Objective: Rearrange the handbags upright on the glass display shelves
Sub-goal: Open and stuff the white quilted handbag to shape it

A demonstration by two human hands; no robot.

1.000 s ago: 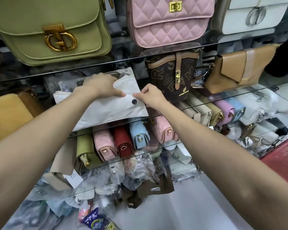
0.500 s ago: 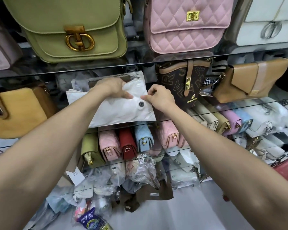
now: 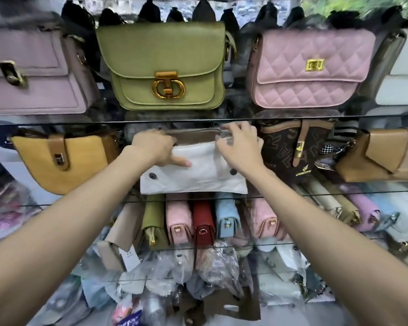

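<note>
A white fabric bag (image 3: 198, 175) with two dark snap buttons stands on the middle glass shelf (image 3: 339, 193), its zip mouth gaping to show a brown lining. My left hand (image 3: 154, 149) grips its upper left rim, one finger stretched across the white front. My right hand (image 3: 239, 147) holds the upper right rim, fingers curled over the zip edge. A mustard bag (image 3: 64, 161) stands to its left and a dark brown patterned bag (image 3: 297, 151) to its right.
The shelf above carries a mauve bag (image 3: 31, 74), a green bag (image 3: 165, 67) and a pink quilted bag (image 3: 311, 67). A tan bag (image 3: 386, 154) lies at far right. The lower shelf holds several small bags (image 3: 203, 225) standing on end; wrapped stock (image 3: 212, 267) sits beneath.
The white bag has gone from tilted to level and upright on the shelf. Both hands have shifted up to its top rim, and the view has tilted upward.
</note>
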